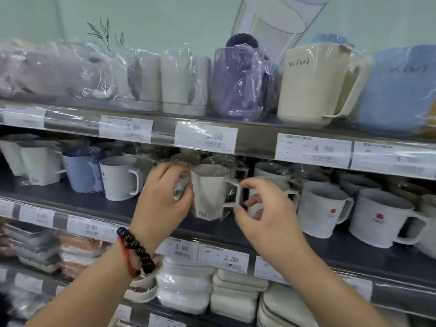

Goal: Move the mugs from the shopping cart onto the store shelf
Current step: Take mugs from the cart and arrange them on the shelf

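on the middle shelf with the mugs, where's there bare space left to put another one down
Bare dark shelf shows along the front edge, left of the left hand, before the white handled mug and blue wrapped mug. A narrower strip runs before the red-labelled mugs on the right. The back rows look crowded.

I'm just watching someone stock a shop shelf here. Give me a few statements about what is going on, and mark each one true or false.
1. The left hand grips the wrapped white mug on the middle shelf. True.
2. The right hand carries a blue mug. False: it holds nothing, its fingers loosely curled by the white mug's handle.
3. A beaded bracelet sits on the left wrist. True.
4. The cream jug stands on the bottom shelf. False: it is on the top shelf.
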A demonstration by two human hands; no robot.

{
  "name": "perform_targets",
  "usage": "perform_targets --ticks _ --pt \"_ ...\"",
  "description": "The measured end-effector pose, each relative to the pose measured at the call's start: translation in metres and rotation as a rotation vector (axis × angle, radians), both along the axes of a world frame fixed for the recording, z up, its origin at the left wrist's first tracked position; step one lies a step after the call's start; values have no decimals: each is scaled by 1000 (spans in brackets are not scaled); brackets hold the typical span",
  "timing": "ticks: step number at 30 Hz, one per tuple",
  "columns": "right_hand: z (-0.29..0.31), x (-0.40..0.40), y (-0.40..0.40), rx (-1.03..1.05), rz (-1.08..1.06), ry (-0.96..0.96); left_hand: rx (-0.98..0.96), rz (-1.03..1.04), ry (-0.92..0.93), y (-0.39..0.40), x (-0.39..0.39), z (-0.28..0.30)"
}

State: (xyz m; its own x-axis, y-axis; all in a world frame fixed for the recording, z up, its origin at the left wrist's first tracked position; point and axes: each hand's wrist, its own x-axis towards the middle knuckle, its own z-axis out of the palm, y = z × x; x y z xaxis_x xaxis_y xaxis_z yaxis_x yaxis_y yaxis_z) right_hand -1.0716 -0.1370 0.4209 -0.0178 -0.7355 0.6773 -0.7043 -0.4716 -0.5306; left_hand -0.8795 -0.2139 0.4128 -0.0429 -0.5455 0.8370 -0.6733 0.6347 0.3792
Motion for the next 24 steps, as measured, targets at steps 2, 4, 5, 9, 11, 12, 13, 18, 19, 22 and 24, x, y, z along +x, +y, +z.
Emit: perform_targets --ticks 2,4,5,9,11,12,13,18,19,22,24 --pt "-4 24 -11 55 -1 47 24 -24 -74 -10 11 5" --pt "-10 41 -23 88 -74 46 66 -66 -220 -25 17 9" --pt "-14 47 -29 94 -120 30 85 -83 -300 -32 19 11" --pt "-27 68 -48 57 -248 -59 85 -176 -463 -52 14 12" --pt "-31 75 -57 17 -278 -102 63 -227 -473 -54 11 11" --pt "-31 77 -60 -4 -284 -117 37 -250 -459 -56 11 11" --pt "-31 78 -63 -16 -287 -129 15 -279 -442 -57 12 10" --pt "-27 78 -70 33 -342 -141 -9 -491 -330 -61 26 9" --pt "-27 77 -71 42 -353 -130 -24 -499 -298 -61 31 9" --pt "-26 78 -71 74 -362 -117 -58 -350 -231 -67 53 12" --pt "-26 78 -70 88 -376 -131 23 -173 -266 -73 69 15"
